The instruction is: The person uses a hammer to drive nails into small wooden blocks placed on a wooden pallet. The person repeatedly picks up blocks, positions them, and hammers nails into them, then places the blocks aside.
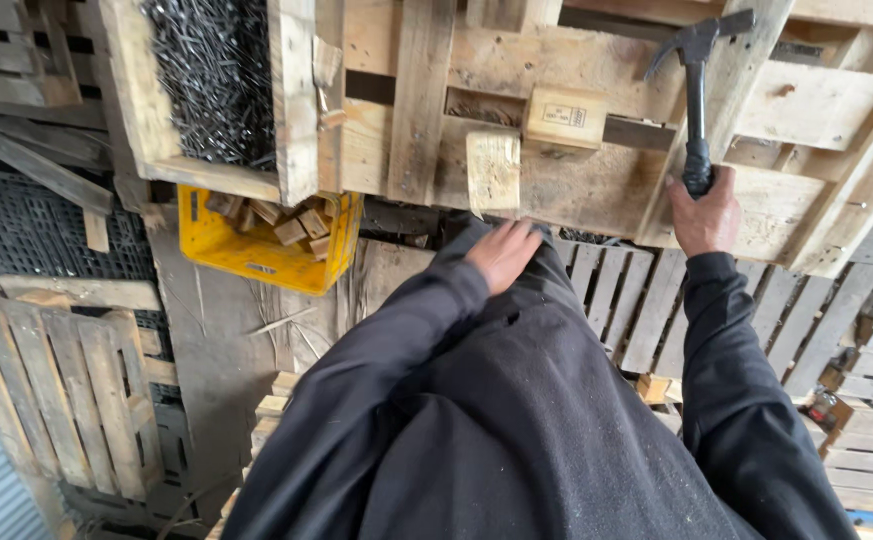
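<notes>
**Asker:** What are the person's hands doing?

**Describer:** The right hand (pixel 706 215) is wrapped around the black grip of a claw hammer (pixel 696 90), fingers curled tight about the handle. The hammer stands nearly upright, its dark head raised above the hand and over the boards of a wooden pallet (pixel 596 185) that lies across the top of the view.

**Asker:** And the other hand?

**Describer:** The left hand (pixel 503 252) rests flat against the person's own dark clothing, just below the pallet's near edge. Its fingers lie straight and close together, pinching nothing.

**Asker:** What sits near that hand?

**Describer:** Just above it, a small pale wooden block (pixel 493 170) stands at the pallet's edge, apart from the fingertips. A second block (pixel 566 118) sits a little higher and to the right.

**Asker:** Anything further left?

**Describer:** A wooden box of dark nails (pixel 211 80) fills the upper left. Below it, a yellow plastic crate (pixel 256 250) holds more small wood blocks. Other pallets lie around on the ground.
</notes>
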The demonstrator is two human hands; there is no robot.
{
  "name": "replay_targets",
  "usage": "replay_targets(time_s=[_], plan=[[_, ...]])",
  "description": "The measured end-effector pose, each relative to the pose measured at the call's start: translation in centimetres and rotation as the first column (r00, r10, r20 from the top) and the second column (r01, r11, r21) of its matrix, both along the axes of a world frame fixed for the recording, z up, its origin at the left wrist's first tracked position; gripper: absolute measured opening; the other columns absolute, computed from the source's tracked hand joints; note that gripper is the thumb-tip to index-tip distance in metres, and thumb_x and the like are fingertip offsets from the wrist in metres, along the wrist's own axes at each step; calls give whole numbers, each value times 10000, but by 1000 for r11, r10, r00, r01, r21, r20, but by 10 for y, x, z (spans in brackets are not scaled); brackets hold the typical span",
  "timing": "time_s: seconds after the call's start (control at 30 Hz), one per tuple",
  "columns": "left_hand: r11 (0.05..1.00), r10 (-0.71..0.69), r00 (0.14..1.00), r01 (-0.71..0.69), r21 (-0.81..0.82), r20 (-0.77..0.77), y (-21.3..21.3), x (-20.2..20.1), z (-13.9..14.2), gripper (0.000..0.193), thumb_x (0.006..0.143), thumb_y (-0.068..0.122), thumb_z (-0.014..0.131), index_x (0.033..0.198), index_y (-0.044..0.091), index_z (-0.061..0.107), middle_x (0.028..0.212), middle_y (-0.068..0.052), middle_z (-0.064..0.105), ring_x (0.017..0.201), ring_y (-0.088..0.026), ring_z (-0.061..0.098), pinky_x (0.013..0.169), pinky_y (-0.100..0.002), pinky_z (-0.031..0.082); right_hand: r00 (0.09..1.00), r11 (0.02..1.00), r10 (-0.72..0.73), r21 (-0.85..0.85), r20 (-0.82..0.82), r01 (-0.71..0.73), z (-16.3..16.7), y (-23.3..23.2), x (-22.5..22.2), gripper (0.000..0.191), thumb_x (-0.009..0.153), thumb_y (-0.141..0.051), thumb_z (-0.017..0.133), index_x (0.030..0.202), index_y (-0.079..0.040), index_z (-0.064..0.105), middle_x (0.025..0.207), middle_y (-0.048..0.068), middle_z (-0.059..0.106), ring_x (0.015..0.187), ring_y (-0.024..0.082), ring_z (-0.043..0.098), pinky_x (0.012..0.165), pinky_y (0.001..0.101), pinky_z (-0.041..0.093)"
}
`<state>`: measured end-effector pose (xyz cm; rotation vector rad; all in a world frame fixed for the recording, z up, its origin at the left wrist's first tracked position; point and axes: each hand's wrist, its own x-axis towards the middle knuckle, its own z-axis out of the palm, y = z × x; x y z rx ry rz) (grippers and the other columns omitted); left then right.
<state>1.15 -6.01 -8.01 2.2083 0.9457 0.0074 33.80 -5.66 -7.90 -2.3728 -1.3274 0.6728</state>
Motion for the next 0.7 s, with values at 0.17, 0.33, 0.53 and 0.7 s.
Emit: replay_targets(time_s=[0.17, 0.33, 0.53, 0.7], plan=[[921, -34, 933, -109, -374, -357, 31, -100, 28, 335, 858, 338, 718, 1065, 76, 744, 954, -185, 700, 926, -382, 682, 861, -492, 570, 999, 998, -9, -54, 48, 12, 4, 6, -5, 482, 973, -389, 817, 1200, -51, 559, 945, 247, 689, 872, 467, 672, 755, 553, 517], [823, 561, 822, -566, 36, 97, 157, -70, 60, 636, 949, 377, 764, 1426, 73, 474, 1183, -150, 647, 1000, -272, 661, 865, -404, 577, 998, 992, -13, -125, 64, 21, 4, 8, -3, 502, 991, -420, 812, 1158, -42, 527, 923, 253, 679, 845, 475, 668, 729, 565, 512], [980, -84, 925, 143, 137, -370, 150, 46, 64, 1175, 650, 564, 898, 1576, 222, 260, 1594, -248, 195, 1461, -494, 277, 1158, -703, 319, 995, 990, -6, -143, 104, 20, 6, 8, -4, 499, 985, -424, 810, 1169, -49, 536, 910, 266, 676, 835, 485, 662, 728, 575, 509], [904, 52, 970, 56, 423, -239, 153, 64, 11, 995, 735, 470, 843, 1539, 192, 328, 1549, -121, 343, 1410, -457, 355, 1126, -601, 436, 995, 989, 4, -147, 99, 10, 6, 7, -4, 496, 998, -422, 799, 1173, -42, 533, 938, 262, 681, 852, 485, 660, 732, 578, 504]])
